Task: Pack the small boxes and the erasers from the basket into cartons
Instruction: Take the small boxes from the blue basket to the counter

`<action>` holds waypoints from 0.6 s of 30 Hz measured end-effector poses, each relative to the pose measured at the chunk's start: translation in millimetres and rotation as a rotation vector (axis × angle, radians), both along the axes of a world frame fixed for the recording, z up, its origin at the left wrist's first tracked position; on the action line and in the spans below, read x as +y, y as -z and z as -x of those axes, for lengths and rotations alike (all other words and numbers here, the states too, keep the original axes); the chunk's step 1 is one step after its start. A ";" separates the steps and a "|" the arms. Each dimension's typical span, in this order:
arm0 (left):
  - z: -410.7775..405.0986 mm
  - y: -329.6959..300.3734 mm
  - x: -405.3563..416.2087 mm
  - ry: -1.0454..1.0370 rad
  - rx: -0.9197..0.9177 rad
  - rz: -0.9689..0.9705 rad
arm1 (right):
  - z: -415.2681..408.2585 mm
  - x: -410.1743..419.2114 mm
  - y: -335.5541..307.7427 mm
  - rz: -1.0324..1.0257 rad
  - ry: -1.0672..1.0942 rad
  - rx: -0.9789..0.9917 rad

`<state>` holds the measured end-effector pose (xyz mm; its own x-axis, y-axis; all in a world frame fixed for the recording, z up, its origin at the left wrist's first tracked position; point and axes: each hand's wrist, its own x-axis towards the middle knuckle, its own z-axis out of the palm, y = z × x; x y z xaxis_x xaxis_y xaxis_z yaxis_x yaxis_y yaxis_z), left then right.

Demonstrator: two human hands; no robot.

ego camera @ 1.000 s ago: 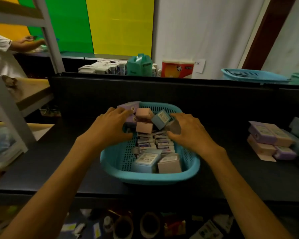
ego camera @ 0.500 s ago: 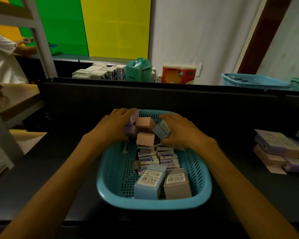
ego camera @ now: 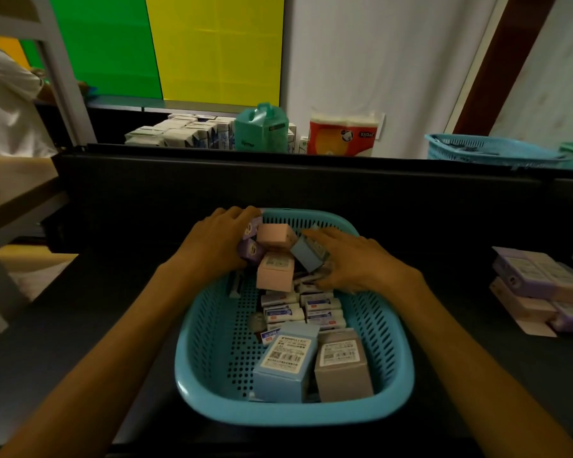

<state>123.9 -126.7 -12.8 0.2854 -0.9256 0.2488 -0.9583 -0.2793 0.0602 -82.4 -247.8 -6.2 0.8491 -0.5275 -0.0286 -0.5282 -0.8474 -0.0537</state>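
A teal perforated basket (ego camera: 295, 414) stands on the dark counter in front of me. Its far end holds two purple boxes (ego camera: 252, 251), two pink boxes (ego camera: 275, 271) and a small blue box (ego camera: 306, 254). My left hand (ego camera: 212, 242) curls against the purple boxes from the left. From the right, my right hand (ego camera: 358, 262) holds the small blue box between fingers and thumb. Several wrapped erasers (ego camera: 306, 309) lie in the basket's middle. A larger blue box (ego camera: 285, 358) and a grey box (ego camera: 343, 365) stand at its near end.
A stack of purple and pink boxes (ego camera: 540, 285) sits on the counter to the right. A black partition (ego camera: 278, 180) rises behind the basket; beyond it are white cartons (ego camera: 179, 133), a teal bag, a tissue pack and another basket (ego camera: 490, 150). A person in white stands far left.
The view has dropped and closed in on the basket. Both hands have drawn closer together around the boxes at the basket's far end; the right hand has moved left onto the small blue box.
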 end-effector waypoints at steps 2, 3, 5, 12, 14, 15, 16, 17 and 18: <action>1.2 -1.4 2.5 0.004 -0.029 0.000 | -2.4 0.7 0.0 0.005 -0.016 -0.001; 1.9 -2.5 3.9 0.009 -0.042 0.003 | -3.8 1.1 -0.6 0.011 -0.020 -0.009; 2.9 -4.1 6.9 0.022 -0.057 0.007 | -4.9 1.3 -1.1 0.008 -0.013 -0.027; 9.3 -8.7 24.6 0.031 -0.070 0.071 | 1.9 3.5 2.8 -0.065 -0.006 -0.175; 10.3 -11.8 32.9 0.033 -0.049 0.111 | 3.5 6.3 3.1 -0.054 -0.026 -0.208; 10.5 -13.3 37.1 0.034 -0.041 0.134 | 4.0 7.4 3.0 -0.046 -0.037 -0.212; 10.7 -14.7 40.7 0.037 -0.033 0.156 | 4.7 8.4 3.3 -0.032 -0.048 -0.203; 11.3 -15.8 44.2 0.039 -0.027 0.174 | 5.3 9.3 3.6 -0.007 -0.059 -0.189; 12.0 -16.7 47.3 0.040 -0.023 0.185 | 5.9 10.0 4.3 0.024 -0.068 -0.176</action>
<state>111.9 -79.5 3.9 0.2413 -0.8739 0.4219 -0.9702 -0.2268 0.0852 -88.4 -237.8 -10.5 0.8734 -0.4678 0.1351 -0.4544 -0.8828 -0.1192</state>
